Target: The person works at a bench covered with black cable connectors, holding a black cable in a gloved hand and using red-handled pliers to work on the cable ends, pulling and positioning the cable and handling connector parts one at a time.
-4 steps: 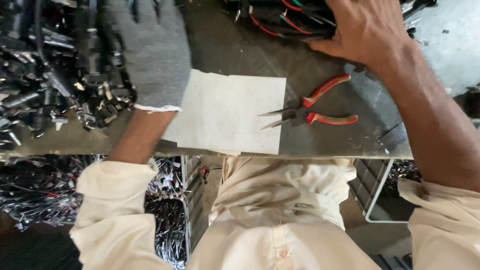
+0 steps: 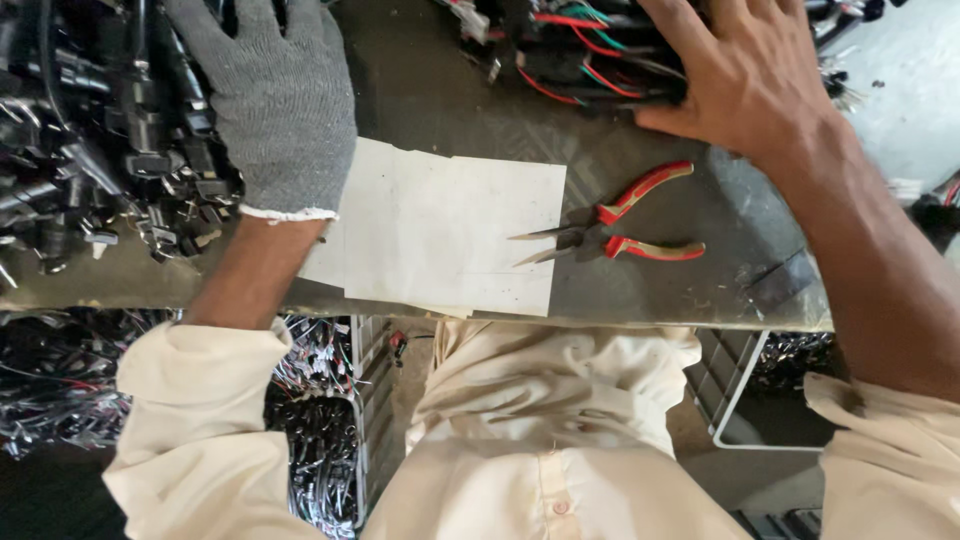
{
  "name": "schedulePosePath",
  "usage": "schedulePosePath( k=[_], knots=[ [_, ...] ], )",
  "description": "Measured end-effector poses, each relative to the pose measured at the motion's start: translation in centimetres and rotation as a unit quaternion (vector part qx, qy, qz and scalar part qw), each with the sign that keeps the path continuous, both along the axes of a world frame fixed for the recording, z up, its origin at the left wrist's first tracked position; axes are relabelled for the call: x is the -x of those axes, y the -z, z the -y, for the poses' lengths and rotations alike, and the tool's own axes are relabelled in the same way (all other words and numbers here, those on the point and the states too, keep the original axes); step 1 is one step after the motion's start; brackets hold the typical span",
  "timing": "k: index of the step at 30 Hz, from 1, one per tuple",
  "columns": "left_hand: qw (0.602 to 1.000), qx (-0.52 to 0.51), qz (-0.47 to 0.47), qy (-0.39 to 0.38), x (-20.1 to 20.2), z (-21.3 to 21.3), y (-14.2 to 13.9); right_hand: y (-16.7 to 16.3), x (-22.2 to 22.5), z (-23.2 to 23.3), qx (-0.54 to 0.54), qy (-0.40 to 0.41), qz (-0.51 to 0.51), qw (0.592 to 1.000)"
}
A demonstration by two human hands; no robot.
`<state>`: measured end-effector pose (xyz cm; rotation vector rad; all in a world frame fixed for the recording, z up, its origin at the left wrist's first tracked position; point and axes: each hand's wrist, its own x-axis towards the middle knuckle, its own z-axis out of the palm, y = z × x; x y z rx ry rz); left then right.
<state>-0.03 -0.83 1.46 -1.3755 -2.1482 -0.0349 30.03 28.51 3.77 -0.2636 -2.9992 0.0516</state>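
Reaching out to both sides of the tabletop [image 2: 450,90], you have your hands spread well apart; your left hand [image 2: 275,105], in a grey knitted glove, lies flat and open-palmed at the edge of the heap of black connectors [image 2: 100,150], its fingers running out of the top of the view so you cannot tell whether their tips pinch anything; the glove probably sits on that side because the heap is full of hard, sharp-edged pieces. Your right hand [image 2: 745,80] is bare and splayed, pressed down on the bundle of black, red and green wires [image 2: 580,55] at the far edge, the thumb alongside it, covering rather than gripping it as far as the view shows; bare fingers likely give you a finer feel on thin wire. Between your hands lies a white sheet of paper [image 2: 450,225], overhanging the near edge slightly, seemingly a clean patch to work on; the red-handled needle-nose pliers [image 2: 610,230] rest with handles spread, tips on the paper, near your right hand, untouched. Below the tabletop, wire baskets [image 2: 340,400] hold more dark cable scrap.
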Motion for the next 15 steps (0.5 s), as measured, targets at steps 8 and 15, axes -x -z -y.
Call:
schedulePosePath(
  k=[8, 15],
  knots=[
    [0.997, 0.033, -0.063, 0.000, 1.3, -0.3, -1.8, -0.5, -4.3, -1.4, -0.011, -0.029, 0.003, 1.000],
    [0.995, 0.082, 0.049, 0.004, -0.1, -2.8, -3.5, -1.8, -3.8, -0.5, 0.001, -0.037, -0.024, 0.999]
  ],
)
